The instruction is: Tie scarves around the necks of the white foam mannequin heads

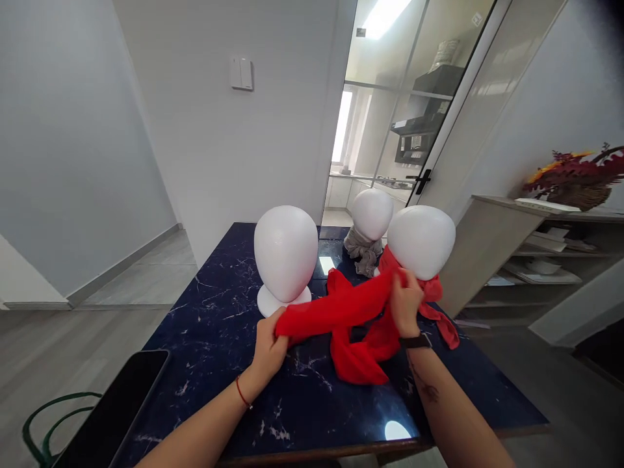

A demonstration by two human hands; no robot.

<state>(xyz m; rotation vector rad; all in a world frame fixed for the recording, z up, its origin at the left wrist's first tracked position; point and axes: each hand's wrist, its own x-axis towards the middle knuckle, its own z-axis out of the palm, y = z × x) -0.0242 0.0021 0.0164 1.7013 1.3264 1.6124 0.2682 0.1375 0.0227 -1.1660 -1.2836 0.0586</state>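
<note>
A bright red scarf [336,311] is stretched between my two hands above the table, with loose folds hanging down and lying on the surface. My left hand [269,344] is closed round one part of it, just in front of a bare white mannequin head [286,250]. Further right, my right hand [405,302] grips another part of the scarf. Close behind that hand stands a second mannequin head [422,239] with a coral-red scarf [441,322] round its neck. A third mannequin head [372,213] at the back wears a grey scarf [361,250].
The dark blue marble-patterned table [214,325] carries all three heads. A black phone [114,409] with a green cord [46,435] is at the lower left. On the right is a shelf unit [507,221] with a flower basket [578,182]. A glass door [385,97] stands behind.
</note>
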